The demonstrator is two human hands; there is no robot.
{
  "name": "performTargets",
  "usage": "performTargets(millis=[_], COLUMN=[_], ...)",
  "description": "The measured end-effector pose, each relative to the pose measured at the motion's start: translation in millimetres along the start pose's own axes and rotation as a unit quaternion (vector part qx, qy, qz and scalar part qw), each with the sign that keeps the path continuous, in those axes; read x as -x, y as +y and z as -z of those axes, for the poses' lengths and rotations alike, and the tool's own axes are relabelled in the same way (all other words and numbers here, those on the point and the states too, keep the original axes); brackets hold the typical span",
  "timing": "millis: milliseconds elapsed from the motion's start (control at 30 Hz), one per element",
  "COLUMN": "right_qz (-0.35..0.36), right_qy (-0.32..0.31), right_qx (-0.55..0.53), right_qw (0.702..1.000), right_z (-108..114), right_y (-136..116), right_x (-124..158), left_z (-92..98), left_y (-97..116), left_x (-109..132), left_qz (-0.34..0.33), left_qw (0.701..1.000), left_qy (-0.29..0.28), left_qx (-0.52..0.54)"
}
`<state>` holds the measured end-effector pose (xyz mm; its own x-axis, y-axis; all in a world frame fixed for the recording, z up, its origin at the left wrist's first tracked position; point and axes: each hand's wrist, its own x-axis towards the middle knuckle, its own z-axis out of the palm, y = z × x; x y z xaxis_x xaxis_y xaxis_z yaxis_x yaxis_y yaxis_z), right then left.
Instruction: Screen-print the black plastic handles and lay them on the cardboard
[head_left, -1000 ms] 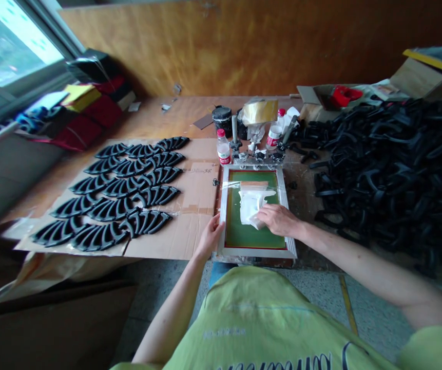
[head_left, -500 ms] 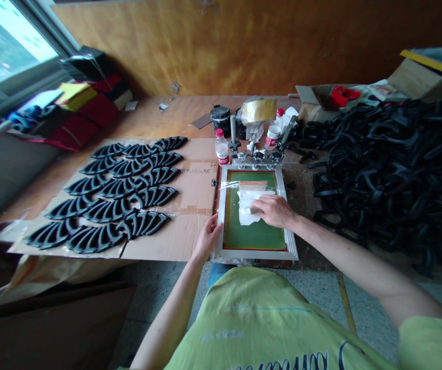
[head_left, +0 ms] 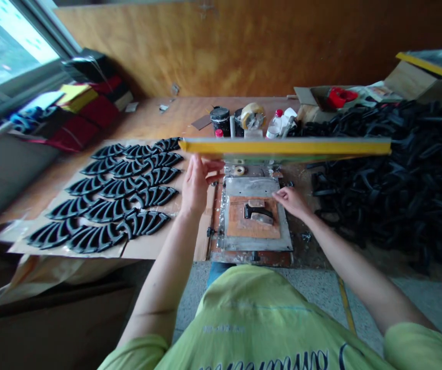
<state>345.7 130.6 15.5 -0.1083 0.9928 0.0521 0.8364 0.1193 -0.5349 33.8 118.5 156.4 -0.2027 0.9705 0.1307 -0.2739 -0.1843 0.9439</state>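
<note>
The hinged frame (head_left: 286, 147) is raised, its yellow edge facing me. My left hand (head_left: 195, 187) is at the left end of that frame, thumb and fingers apart, apparently supporting it from below. Under the frame lies a grey metal plate (head_left: 249, 186) with a brown board (head_left: 236, 221) on it. A black curved part (head_left: 258, 211) sits on the board over small pale blocks. My right hand (head_left: 290, 200) is by the plate's upper right edge, fingers pinched; anything between them is too small to make out.
Rows of black fan-shaped parts (head_left: 95, 236) lie on cardboard (head_left: 151, 245) at left. A heap of black parts (head_left: 382, 190) fills the right. Behind the frame stand a black tub (head_left: 219, 119), a tape roll (head_left: 252, 117) and bottles (head_left: 276, 123).
The frame has swung up from the plate, baring the board and black part. My left hand rose with it. My right hand left the white cloth and moved right; the cloth is out of sight.
</note>
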Motion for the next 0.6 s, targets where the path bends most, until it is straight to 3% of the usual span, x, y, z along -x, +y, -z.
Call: performTargets(millis=[100, 167, 233, 267, 300, 333, 367, 433, 500, 533, 600], right_qz=[0.069, 0.07, 0.031, 0.008, -0.011, -0.013, 0.01, 0.13, 0.245, 0.26, 0.189], right_qy=[-0.046, -0.06, -0.069, -0.065, -0.053, -0.035, -0.017, -0.001, 0.002, 0.013, 0.052], right_qx=[0.096, 0.146, 0.153, 0.141, 0.123, 0.102, 0.079, 0.026, -0.012, -0.013, 0.032], right_qw=[0.992, 0.985, 0.985, 0.988, 0.991, 0.994, 0.997, 0.991, 0.969, 0.965, 0.98], right_z=[-38.6, -50.4, -54.4, -55.7, -57.7, -60.6, -64.0, -69.1, -64.9, -57.6, -33.9], right_y=[-19.6, -34.3, -49.3, -57.7, -66.8, -76.5, -85.7, -97.1, -89.2, -75.3, -28.1], right_x=[25.6, 33.0, 38.8, 43.4, 49.5, 57.2, 65.8, 82.0, 91.9, 93.6, 92.4], left_z=[-8.6, -7.4, -5.3, -5.2, -5.9, -7.2, -8.5, -6.9, 7.5, 21.0, 58.0], left_y=[2.7, -10.7, -35.7, -50.8, -66.2, -81.0, -94.1, -113.5, -123.0, -124.7, -123.9], left_x=[-12.7, 4.2, 40.3, 62.6, 85.5, 107.0, 125.3, 146.8, 145.3, 137.5, 115.2], left_qz=[-0.018, 0.004, 0.109, 0.2, 0.308, 0.374, 0.405, 0.435, 0.433, 0.421, 0.364], left_qw=[1.0, 0.999, 0.994, 0.979, 0.948, 0.921, 0.909, 0.897, 0.9, 0.907, 0.919], left_qy=[0.007, 0.034, 0.021, -0.019, -0.079, -0.105, -0.102, -0.063, -0.011, 0.008, 0.019], left_qx=[-0.001, 0.002, -0.006, -0.016, -0.033, -0.033, -0.009, 0.044, 0.048, 0.01, -0.152])
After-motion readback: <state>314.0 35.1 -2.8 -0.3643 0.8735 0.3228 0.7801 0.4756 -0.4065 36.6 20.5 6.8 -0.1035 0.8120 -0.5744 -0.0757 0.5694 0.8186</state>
